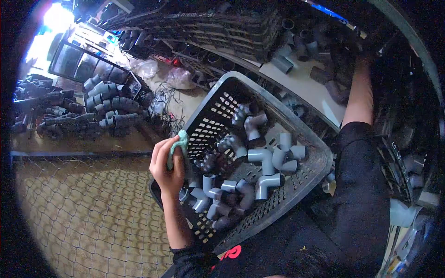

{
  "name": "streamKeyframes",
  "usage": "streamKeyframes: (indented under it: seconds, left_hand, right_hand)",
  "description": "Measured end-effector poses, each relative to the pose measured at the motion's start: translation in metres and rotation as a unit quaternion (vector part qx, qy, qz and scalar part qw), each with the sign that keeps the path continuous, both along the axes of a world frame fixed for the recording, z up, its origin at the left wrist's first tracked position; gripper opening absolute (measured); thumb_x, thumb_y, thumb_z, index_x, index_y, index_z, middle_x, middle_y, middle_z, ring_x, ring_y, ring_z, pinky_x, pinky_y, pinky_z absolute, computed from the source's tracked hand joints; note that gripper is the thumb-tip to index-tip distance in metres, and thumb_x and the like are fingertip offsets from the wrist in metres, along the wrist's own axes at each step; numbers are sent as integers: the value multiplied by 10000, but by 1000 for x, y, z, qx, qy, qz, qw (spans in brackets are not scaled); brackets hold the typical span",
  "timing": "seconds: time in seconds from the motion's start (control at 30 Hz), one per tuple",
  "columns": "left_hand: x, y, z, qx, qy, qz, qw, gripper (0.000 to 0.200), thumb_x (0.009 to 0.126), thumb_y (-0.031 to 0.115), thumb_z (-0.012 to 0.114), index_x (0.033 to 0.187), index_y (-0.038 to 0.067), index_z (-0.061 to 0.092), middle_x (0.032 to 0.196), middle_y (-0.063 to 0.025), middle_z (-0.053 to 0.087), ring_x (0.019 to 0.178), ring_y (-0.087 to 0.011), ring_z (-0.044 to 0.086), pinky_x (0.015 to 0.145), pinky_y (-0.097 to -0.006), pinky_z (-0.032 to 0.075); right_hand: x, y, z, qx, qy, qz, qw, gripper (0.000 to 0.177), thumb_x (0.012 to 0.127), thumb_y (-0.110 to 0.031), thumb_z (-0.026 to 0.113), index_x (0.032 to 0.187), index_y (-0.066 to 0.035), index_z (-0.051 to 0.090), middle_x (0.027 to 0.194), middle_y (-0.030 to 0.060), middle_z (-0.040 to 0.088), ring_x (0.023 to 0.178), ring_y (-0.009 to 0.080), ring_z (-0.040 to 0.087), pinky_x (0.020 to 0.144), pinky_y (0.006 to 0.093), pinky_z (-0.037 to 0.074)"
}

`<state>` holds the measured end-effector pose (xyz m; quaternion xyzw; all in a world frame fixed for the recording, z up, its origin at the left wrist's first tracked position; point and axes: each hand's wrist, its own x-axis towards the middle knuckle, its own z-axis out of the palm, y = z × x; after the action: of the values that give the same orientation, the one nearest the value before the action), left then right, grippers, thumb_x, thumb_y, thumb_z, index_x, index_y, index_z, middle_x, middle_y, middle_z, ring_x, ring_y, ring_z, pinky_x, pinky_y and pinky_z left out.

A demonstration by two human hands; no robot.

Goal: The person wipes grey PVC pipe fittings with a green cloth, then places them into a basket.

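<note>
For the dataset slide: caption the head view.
Left hand holds green cloth near black plastic crate of gray pipe elbows; right hand extends into shadow.

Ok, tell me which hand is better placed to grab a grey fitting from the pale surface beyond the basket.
Probably the right hand: it reaches out by the pale surface, near the grey fittings, though shadow hides its grip. The left hand holds a green cloth beside the basket.

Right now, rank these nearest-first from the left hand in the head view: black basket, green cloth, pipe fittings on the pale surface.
1. Green cloth: in the left hand.
2. Black basket: at its right.
3. Pipe fittings: upper right, beyond the basket.
</note>
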<state>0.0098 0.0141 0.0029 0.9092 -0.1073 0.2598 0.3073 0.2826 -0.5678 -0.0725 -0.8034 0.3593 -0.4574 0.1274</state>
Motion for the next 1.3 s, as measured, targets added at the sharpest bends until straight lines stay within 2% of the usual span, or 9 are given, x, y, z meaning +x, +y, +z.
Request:
streamKeyframes:
  seconds: [0.63, 0.83, 0.9, 0.97, 1.03, 1.07, 1.13, 1.2, 1.3]
  left_hand:
    - [3, -2, -3, -6, 11, -18, 1000, 187, 863, 4, 611, 1037, -14, 677, 968, -166, 666, 877, -268, 664, 796, -333, 515]
    - [0, -8, -5, -14, 23, -25, 999, 189, 854, -7, 621, 1034, -8, 678, 966, -164, 664, 872, -271, 661, 799, -335, 513]
    - [-1, -9, -4, -10, 21, -22, 999, 197, 846, -22, 621, 1034, -7, 678, 965, -161, 661, 870, -272, 658, 802, -337, 510]
    - [-2, -9, -3, -8, 20, -25, 999, 199, 845, -20, 622, 1036, -7, 677, 968, -160, 661, 873, -273, 658, 801, -336, 509]
    - [-3, -10, -1, -9, 21, -34, 999, 208, 843, -19, 623, 1044, -4, 676, 971, -160, 660, 877, -273, 660, 798, -336, 512]
    - [-3, -11, -3, -12, 23, -37, 999, 210, 843, -20, 623, 1045, -2, 676, 972, -160, 660, 878, -274, 660, 797, -336, 513]
    - [-4, -10, -5, -15, 24, -44, 999, 213, 842, -20, 624, 1048, 2, 676, 974, -161, 660, 880, -275, 660, 797, -337, 515]
    - [-4, -13, -5, -12, 25, -49, 998, 215, 840, -22, 640, 1050, 6, 676, 974, -159, 662, 877, -271, 664, 797, -336, 516]
    - [-4, -17, -2, -11, 27, -55, 998, 218, 837, -22, 657, 1052, 13, 676, 972, -154, 665, 874, -267, 669, 795, -334, 518]
  right_hand:
    - [-1, 22, 15, -61, 48, 18, 997, 514, 886, -505, 582, 1165, -76, 628, 1139, 214, 648, 1006, 408, 641, 845, 502, 516]
    - [-43, 81, 39, -191, 53, 12, 980, 524, 881, -524, 583, 1157, -82, 634, 1142, 213, 647, 1004, 414, 641, 849, 504, 515]
    - [-88, 123, 54, -181, 121, 72, 973, 527, 879, -531, 583, 1154, -84, 636, 1143, 213, 646, 1003, 417, 641, 851, 504, 515]
    - [-131, 149, 58, -26, 256, 177, 950, 482, 852, -466, 634, 1186, -119, 630, 1089, 171, 632, 973, 417, 619, 830, 550, 505]
    - [-167, 169, 48, -31, 372, 147, 916, 572, 839, -479, 651, 1269, -112, 566, 1298, 165, 535, 1244, 400, 470, 973, 589, 418]
    - [-179, 171, 33, -2, 383, 150, 912, 626, 834, -466, 661, 1328, -109, 523, 1349, 145, 503, 1283, 433, 417, 1013, 617, 364]
    - [-190, 165, -3, -78, 435, 163, 882, 694, 825, -430, 677, 1389, -81, 474, 1354, 133, 508, 1265, 464, 408, 1054, 591, 331]
    - [-194, 166, -24, -160, 345, 163, 910, 645, 831, -385, 676, 1372, -85, 493, 1334, 107, 530, 1280, 412, 405, 1055, 579, 332]
    - [-205, 165, -6, -142, 374, 217, 890, 594, 834, -327, 681, 1358, -103, 512, 1305, 74, 555, 1254, 356, 428, 1033, 561, 358]
